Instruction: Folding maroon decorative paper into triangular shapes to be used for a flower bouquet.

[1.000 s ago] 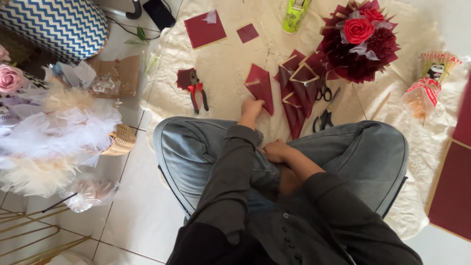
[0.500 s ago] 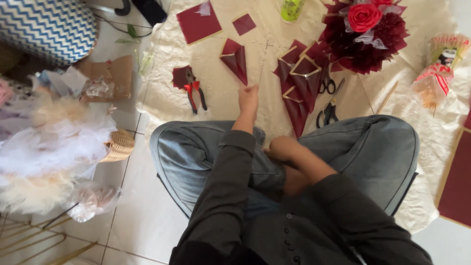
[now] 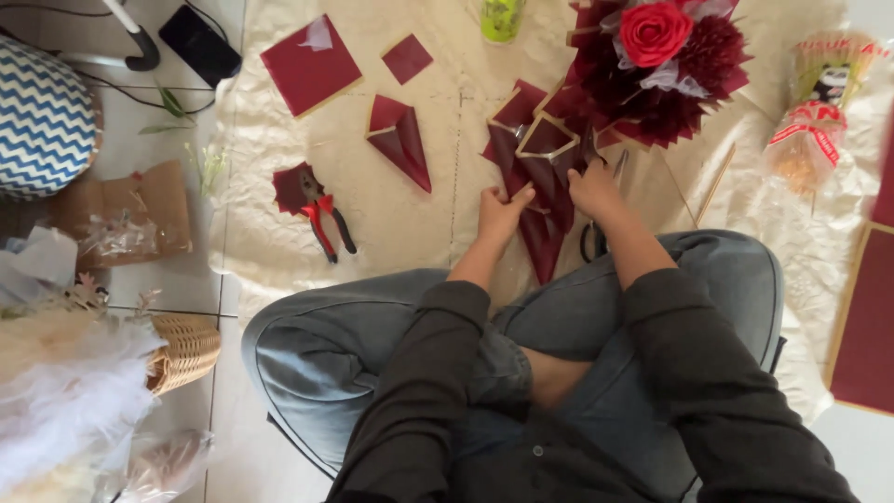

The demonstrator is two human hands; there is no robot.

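Observation:
I sit cross-legged on a cream paper sheet (image 3: 391,214). My left hand (image 3: 500,216) rests with spread fingers on the lower end of a pile of folded dark red paper cones (image 3: 535,177). My right hand (image 3: 594,189) touches the pile's right side, fingers bent over it; whether it grips a cone is unclear. One folded red cone (image 3: 400,135) lies apart to the left. Black scissors (image 3: 596,233) lie partly hidden under my right wrist. A bouquet with a red rose (image 3: 656,65) sits just beyond the pile.
Red-handled pliers (image 3: 326,219) lie on a crumpled red scrap at left. Two red paper squares (image 3: 312,65) (image 3: 407,58) lie farther up. A green bottle (image 3: 503,17), wooden skewers (image 3: 712,186), a snack packet (image 3: 810,112), large red sheets (image 3: 866,326), a wicker basket (image 3: 186,349) and white fluff (image 3: 65,391) surround me.
My right hand rose from my lap to the cone pile. My left hand let go of the single cone, which now lies apart at left, and moved right onto the pile.

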